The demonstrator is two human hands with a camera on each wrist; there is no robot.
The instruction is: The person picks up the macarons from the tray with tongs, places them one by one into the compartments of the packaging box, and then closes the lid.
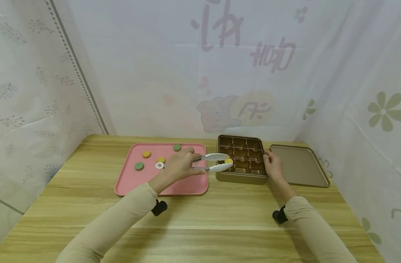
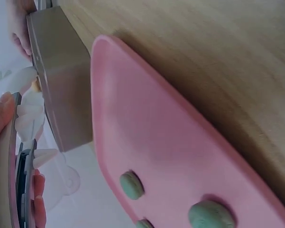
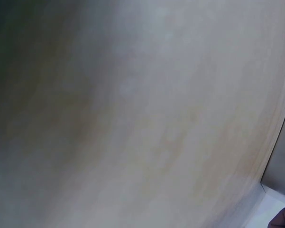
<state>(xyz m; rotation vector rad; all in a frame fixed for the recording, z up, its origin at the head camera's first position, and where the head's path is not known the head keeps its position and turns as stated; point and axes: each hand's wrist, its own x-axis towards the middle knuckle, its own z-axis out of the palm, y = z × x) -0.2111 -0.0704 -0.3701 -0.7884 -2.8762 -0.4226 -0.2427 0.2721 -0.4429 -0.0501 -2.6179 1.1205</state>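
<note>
My left hand grips a pair of tongs with white tips, reaching over the right edge of the pink tray. Between the tips sits a yellow macaron, above the lower left part of the bronze divided box. My right hand holds the right wall of this box. On the pink tray lie yellow macarons and green macarons. A white ring shows beside my left hand; whether it is part of the tongs I cannot tell.
A flat bronze lid lies on the wooden table to the right of the box. Patterned white cloth hangs behind the table and at both sides.
</note>
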